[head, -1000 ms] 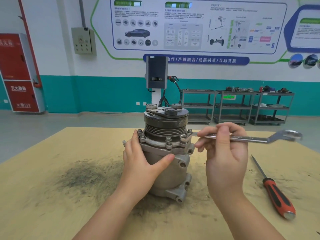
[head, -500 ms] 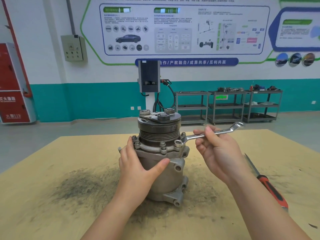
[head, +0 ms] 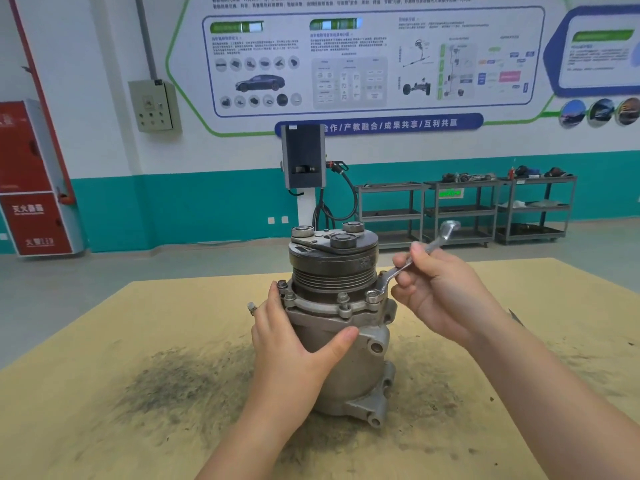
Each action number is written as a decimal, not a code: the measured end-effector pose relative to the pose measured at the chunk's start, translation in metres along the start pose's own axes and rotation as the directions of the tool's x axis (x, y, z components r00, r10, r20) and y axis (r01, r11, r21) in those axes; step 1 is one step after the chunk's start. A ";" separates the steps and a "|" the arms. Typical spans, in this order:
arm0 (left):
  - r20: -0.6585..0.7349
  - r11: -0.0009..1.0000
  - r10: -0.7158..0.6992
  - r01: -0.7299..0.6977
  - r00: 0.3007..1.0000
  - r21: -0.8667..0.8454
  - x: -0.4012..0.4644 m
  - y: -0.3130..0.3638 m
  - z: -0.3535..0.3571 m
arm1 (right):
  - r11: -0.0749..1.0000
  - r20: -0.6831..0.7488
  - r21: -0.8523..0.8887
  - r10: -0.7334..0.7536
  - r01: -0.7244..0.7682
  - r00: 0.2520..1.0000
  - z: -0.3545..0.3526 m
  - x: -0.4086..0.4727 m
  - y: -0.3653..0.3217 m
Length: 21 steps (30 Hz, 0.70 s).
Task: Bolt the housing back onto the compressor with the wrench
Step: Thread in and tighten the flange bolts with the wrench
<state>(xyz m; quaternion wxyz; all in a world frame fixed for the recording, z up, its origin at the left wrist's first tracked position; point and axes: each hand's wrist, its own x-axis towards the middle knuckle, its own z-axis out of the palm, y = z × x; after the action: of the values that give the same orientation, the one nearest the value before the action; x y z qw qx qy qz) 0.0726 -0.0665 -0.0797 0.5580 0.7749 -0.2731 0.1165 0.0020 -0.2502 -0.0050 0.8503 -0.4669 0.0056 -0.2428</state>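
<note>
A grey metal compressor [head: 349, 372] stands upright on the wooden table [head: 104, 393], with a ribbed pulley and dark clutch plate [head: 332, 251] on top. Its housing flange [head: 325, 306] carries several bolts around the rim. My left hand [head: 294, 351] grips the compressor body from the left, thumb across the front. My right hand [head: 440, 292] holds the shaft of a silver wrench [head: 398, 271]. The wrench's ring end sits on a bolt [head: 372, 296] at the flange's right side; its open end points up and away to the right.
A dark grease stain [head: 173, 382] spreads over the table left of the compressor. A screwdriver tip [head: 516, 317] shows just behind my right forearm. Beyond the table stand a charging post [head: 304, 161] and metal shelving carts [head: 464, 209] along the wall.
The wrench handle has swung from pointing right to pointing away and up, with its ring end staying on the right-side bolt. My left hand has kept its hold on the compressor.
</note>
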 end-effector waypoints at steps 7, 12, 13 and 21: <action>0.011 1.000 -0.002 0.002 1.000 -0.011 0.001 -0.001 -0.001 | 0.991 -0.036 -0.131 -0.006 0.001 0.999 -0.003 -0.010 -0.002; -0.001 1.000 0.012 -0.012 1.000 -0.013 0.000 -0.001 -0.001 | 0.903 -0.117 -0.097 -0.428 0.419 0.896 -0.005 -0.049 0.025; -0.008 1.000 0.018 -0.018 1.000 -0.011 0.000 -0.001 -0.001 | 0.858 -0.114 -0.138 -0.510 0.494 0.853 -0.004 -0.056 0.031; -0.052 0.999 0.035 -0.033 0.998 0.025 0.002 -0.005 0.002 | 0.023 0.502 -0.565 -0.783 0.825 0.366 0.011 -0.072 0.053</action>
<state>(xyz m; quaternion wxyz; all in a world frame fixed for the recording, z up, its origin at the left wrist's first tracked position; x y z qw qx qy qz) 0.0765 -0.0677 -0.0835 0.5535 0.7735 -0.2703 0.1494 -0.0371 -0.1882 -0.0568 0.2778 -0.6956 -0.1790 -0.6379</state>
